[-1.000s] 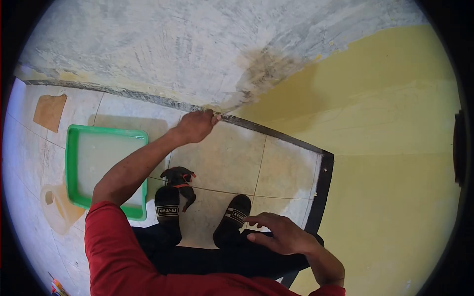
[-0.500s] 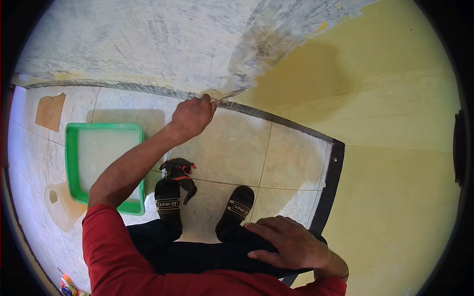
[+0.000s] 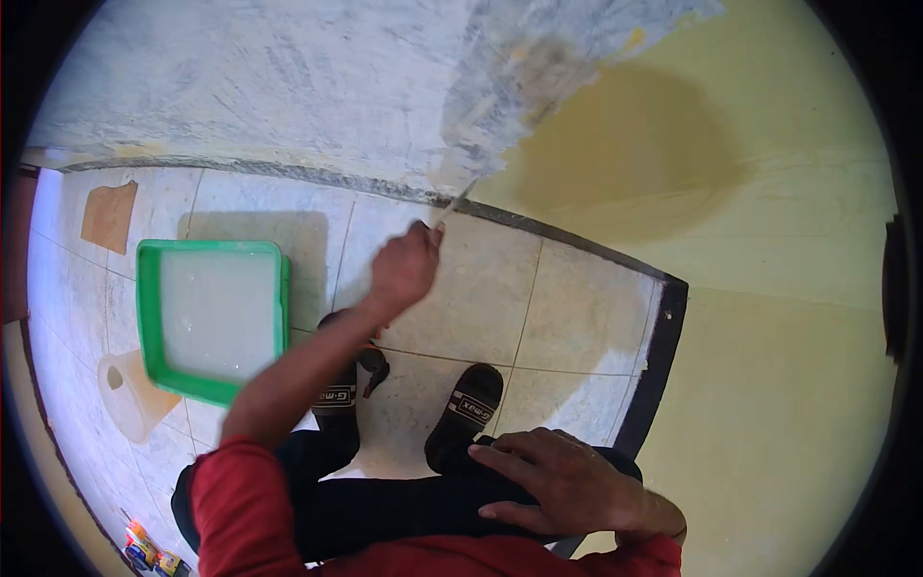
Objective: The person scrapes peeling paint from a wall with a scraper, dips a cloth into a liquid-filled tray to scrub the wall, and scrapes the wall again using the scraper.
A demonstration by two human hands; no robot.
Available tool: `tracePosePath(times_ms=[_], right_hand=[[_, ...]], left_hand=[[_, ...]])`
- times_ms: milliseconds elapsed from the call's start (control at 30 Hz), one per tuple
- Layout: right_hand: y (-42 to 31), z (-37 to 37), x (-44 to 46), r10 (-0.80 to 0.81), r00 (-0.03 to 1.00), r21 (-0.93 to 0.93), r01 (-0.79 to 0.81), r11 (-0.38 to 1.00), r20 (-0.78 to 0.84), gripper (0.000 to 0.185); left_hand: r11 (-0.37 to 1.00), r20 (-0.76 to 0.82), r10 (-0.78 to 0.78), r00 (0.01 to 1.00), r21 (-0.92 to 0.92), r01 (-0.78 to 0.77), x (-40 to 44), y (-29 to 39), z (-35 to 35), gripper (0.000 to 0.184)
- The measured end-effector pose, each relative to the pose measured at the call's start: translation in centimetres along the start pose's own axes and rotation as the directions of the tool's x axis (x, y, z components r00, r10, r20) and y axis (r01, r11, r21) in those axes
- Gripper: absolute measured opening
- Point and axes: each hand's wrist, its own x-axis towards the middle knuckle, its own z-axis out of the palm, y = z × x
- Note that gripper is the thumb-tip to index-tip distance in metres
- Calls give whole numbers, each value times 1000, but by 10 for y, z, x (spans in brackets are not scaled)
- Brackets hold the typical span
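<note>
My left hand [image 3: 406,266] is closed round a thin scraper-like tool [image 3: 455,204], whose tip reaches across the dark baseboard [image 3: 548,228] to the bottom of the wall. Beside the tip, the wall has a grey-white rough patch [image 3: 471,125] meeting yellow paint [image 3: 760,115], with a hand-and-arm shadow on it. Over my dark trousers at the right knee lies my right hand [image 3: 567,481], its fingers apart and nothing in them.
A green tray [image 3: 147,317] of whitish liquid stands on the tiles at left, a translucent container [image 3: 144,409] beside it. A brown piece [image 3: 109,216] lies behind. A black-and-orange object [image 3: 373,363] lies by my left slipper [image 3: 335,399]. Colourful items [image 3: 152,553] sit bottom left.
My left hand has drawn back from the baseboard toward my body, and more of the tool shows. My right hand has settled lower over the knee. The view has shifted slightly.
</note>
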Motion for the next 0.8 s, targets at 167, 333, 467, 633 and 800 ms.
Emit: tracePosePath(times_ms=[167,333,467,633,800], right_hand=[[-7,-17,20,-46,994,5,47,999,-98,53],[-1,-26,19,94,913,-30,-115,993,-398,50],[11,-24,31,80,798,-250,-280,927,-597,63],[18,-32,64,172,603,-142,-437,888,-779,60],[11,-32,112,-8,642,-100,-107,989,-767,29]], left_hand=[[71,450,-268,852,-873,483,-37,46,58,48],[-635,623,-1,782,-605,481,-71,106,54,35],[-678,605,256,754,-444,586,-81,127,25,31],[-672,494,447,746,-364,644,-89,133,3,23],[-734,360,482,798,-331,593,-78,117,-13,22]])
